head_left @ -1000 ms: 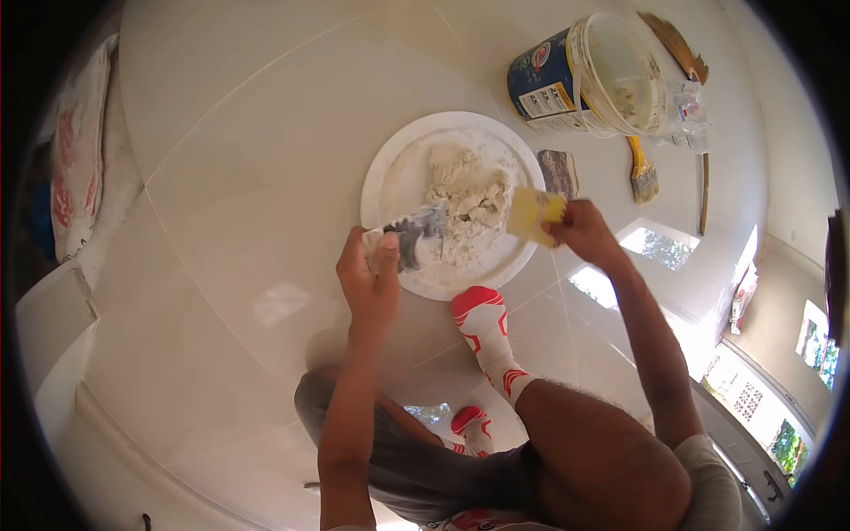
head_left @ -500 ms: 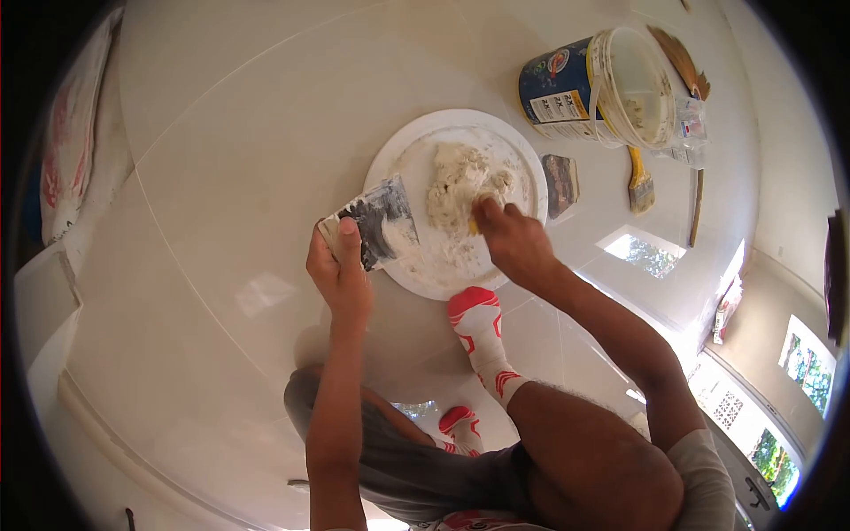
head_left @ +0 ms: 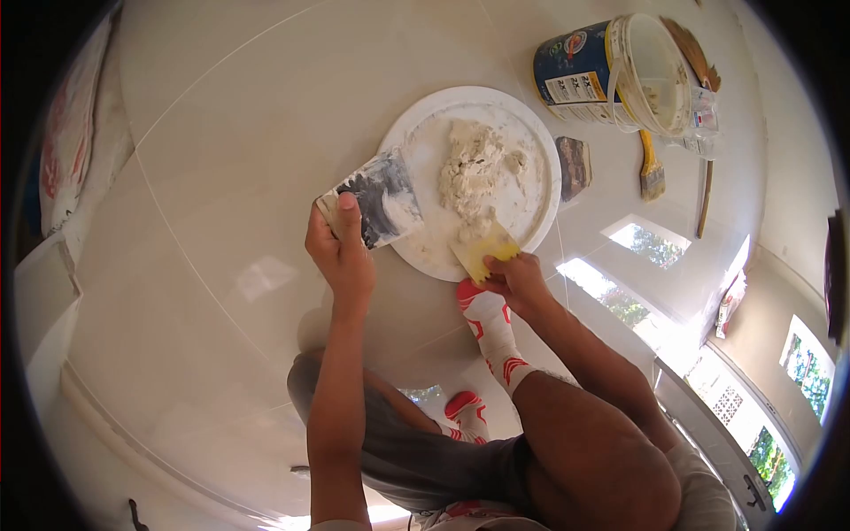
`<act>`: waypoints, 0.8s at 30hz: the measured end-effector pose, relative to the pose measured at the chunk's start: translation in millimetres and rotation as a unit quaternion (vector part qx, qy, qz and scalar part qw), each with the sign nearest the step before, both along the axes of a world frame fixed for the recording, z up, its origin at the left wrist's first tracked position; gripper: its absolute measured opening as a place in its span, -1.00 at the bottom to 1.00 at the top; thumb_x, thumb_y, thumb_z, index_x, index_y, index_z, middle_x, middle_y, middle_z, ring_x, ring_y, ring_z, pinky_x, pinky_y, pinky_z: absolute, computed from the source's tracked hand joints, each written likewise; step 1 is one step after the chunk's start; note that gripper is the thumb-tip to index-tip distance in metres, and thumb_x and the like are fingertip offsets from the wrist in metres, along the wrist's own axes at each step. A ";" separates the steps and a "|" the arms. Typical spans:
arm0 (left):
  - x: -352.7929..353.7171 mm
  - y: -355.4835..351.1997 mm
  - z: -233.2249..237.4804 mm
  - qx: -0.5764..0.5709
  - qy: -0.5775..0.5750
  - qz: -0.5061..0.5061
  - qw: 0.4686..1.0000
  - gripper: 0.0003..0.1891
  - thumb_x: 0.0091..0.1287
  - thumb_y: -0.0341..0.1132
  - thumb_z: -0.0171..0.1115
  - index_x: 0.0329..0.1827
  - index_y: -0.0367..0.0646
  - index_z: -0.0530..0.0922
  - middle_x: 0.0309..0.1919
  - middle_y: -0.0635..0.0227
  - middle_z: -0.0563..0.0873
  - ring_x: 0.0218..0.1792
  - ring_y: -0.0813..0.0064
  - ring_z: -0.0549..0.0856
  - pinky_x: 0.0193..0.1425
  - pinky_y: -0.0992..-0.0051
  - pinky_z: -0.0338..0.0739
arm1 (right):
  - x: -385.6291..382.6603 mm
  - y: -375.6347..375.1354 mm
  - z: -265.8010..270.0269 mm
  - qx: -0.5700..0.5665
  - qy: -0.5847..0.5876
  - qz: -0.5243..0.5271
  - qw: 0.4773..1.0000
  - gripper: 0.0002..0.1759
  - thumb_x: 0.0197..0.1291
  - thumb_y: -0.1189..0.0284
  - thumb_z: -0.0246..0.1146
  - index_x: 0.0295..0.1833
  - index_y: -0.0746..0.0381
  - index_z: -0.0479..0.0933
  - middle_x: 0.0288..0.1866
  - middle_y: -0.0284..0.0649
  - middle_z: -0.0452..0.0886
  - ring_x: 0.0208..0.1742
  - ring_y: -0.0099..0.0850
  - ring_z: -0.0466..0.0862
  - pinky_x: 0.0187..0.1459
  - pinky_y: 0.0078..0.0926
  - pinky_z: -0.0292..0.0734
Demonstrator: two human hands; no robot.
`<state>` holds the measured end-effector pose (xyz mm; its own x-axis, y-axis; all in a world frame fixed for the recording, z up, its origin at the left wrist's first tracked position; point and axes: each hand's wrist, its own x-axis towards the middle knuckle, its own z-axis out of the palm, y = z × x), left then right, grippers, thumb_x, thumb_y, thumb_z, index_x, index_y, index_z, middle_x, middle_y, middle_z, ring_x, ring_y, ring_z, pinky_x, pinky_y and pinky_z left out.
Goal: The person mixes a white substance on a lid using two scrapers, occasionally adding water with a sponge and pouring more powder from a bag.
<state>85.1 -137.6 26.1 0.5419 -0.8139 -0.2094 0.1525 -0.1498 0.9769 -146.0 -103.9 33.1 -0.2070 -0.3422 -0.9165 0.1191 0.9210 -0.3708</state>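
A round white tray (head_left: 416, 112) lies on the floor with a lumpy heap of off-white paste (head_left: 474, 168) on it. My left hand (head_left: 343, 248) grips a wide, paste-smeared scraper (head_left: 387, 199), thumb on top, its blade overlapping the tray's left rim. At the tray's near right edge, my right hand (head_left: 518, 276) holds a yellow notched spreader (head_left: 485, 251) between thumb and fingers. The spreader's far edge is at the lower end of the heap, and some paste sits there.
A blue-labelled bucket (head_left: 575, 75) lies tipped at the back right, beside a bristly brush (head_left: 691, 53) and a clear plastic bag (head_left: 702, 124). Nearer are a yellow-handled paintbrush (head_left: 652, 168), a thin stick (head_left: 705, 199) and a dark block (head_left: 574, 168). My socked foot (head_left: 491, 327) is close below the tray.
My right hand has drawn back from the heap toward the tray's near edge, bringing the yellow spreader into plain sight. My left hand keeps its hold on the scraper. The view has shifted slightly.
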 end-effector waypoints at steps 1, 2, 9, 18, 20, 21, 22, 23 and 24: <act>0.1 0.0 0.7 0.002 0.005 0.004 1.000 -0.69 0.35 -0.16 0.18 -0.47 -0.17 0.39 -0.59 0.66 0.28 -0.54 0.81 0.17 -0.50 0.69 0.03 | 5.3 -13.3 -0.7 -0.012 -0.038 -0.021 0.999 -0.64 0.10 0.59 0.21 0.01 0.55 0.39 -0.12 0.03 0.57 -0.21 -0.21 0.68 -0.27 -0.36 0.71; 0.4 -0.2 1.9 0.003 0.009 0.008 1.000 -0.69 0.35 -0.16 0.18 -0.46 -0.18 0.40 -0.59 0.66 0.28 -0.54 0.80 0.17 -0.50 0.69 0.03 | 7.9 -19.9 0.4 -0.024 -0.075 -0.043 0.996 -0.63 0.11 0.59 0.20 0.03 0.53 0.38 -0.10 0.03 0.57 -0.19 -0.19 0.67 -0.26 -0.35 0.71; -2.6 -0.5 0.9 0.001 0.021 0.042 0.999 -0.70 0.34 -0.18 0.18 -0.46 -0.19 0.39 -0.59 0.65 0.30 -0.54 0.80 0.19 -0.49 0.69 0.06 | 23.1 -23.6 -1.4 -0.005 -0.081 -0.078 0.994 -0.64 0.19 0.60 0.15 0.09 0.49 0.33 -0.07 0.01 0.54 -0.15 -0.16 0.64 -0.12 -0.33 0.66; 4.3 0.7 -5.3 0.028 -0.023 0.024 0.999 -0.67 0.37 -0.12 0.13 -0.36 -0.26 0.46 -0.55 0.57 0.45 -0.49 0.74 0.34 -0.41 0.67 0.26 | -3.8 -29.7 -15.9 -0.072 -0.108 -0.093 0.987 -0.65 0.13 0.58 0.21 0.03 0.48 0.39 -0.11 -0.03 0.56 -0.17 -0.23 0.66 -0.24 -0.40 0.68; 6.5 2.3 -5.7 0.035 -0.034 0.000 0.999 -0.66 0.36 -0.10 0.13 -0.36 -0.25 0.47 -0.55 0.57 0.45 -0.48 0.74 0.35 -0.41 0.67 0.26 | 4.6 -64.0 6.3 -0.109 -0.057 0.036 0.992 -0.64 0.08 0.58 0.24 0.01 0.48 0.41 -0.13 -0.05 0.58 -0.19 -0.25 0.66 -0.31 -0.43 0.67; 5.3 -1.6 -4.0 0.031 -0.036 -0.002 0.999 -0.66 0.36 -0.10 0.13 -0.36 -0.25 0.47 -0.55 0.57 0.45 -0.48 0.74 0.35 -0.41 0.67 0.26 | 3.7 -72.1 11.2 -0.126 -0.013 0.135 0.983 -0.62 0.07 0.58 0.25 0.01 0.47 0.41 -0.14 -0.06 0.59 -0.20 -0.23 0.67 -0.33 -0.45 0.66; 3.2 -3.5 -1.8 0.019 -0.023 0.014 0.999 -0.67 0.36 -0.13 0.15 -0.42 -0.21 0.42 -0.56 0.60 0.38 -0.50 0.76 0.27 -0.44 0.68 0.16 | 3.8 -75.2 19.5 -0.129 -0.016 0.137 0.982 -0.62 0.07 0.58 0.25 0.01 0.47 0.41 -0.14 -0.06 0.59 -0.20 -0.23 0.67 -0.33 -0.45 0.66; 2.7 -4.5 -1.5 0.008 -0.010 0.033 0.999 -0.67 0.35 -0.16 0.16 -0.48 -0.17 0.37 -0.58 0.63 0.32 -0.52 0.79 0.19 -0.48 0.69 0.06 | 6.8 -77.8 32.7 -0.236 0.121 0.298 0.917 -0.64 0.04 0.59 0.25 -0.02 0.46 0.43 -0.11 -0.07 0.56 -0.21 -0.25 0.65 -0.36 -0.48 0.65; 4.5 -5.0 -2.0 0.010 -0.011 0.039 0.999 -0.67 0.35 -0.16 0.16 -0.48 -0.17 0.37 -0.58 0.63 0.32 -0.52 0.79 0.19 -0.48 0.69 0.06 | 9.9 -79.6 41.4 -0.329 0.251 0.439 0.798 -0.66 0.01 0.60 0.24 -0.04 0.46 0.46 -0.07 -0.08 0.54 -0.21 -0.26 0.63 -0.38 -0.51 0.63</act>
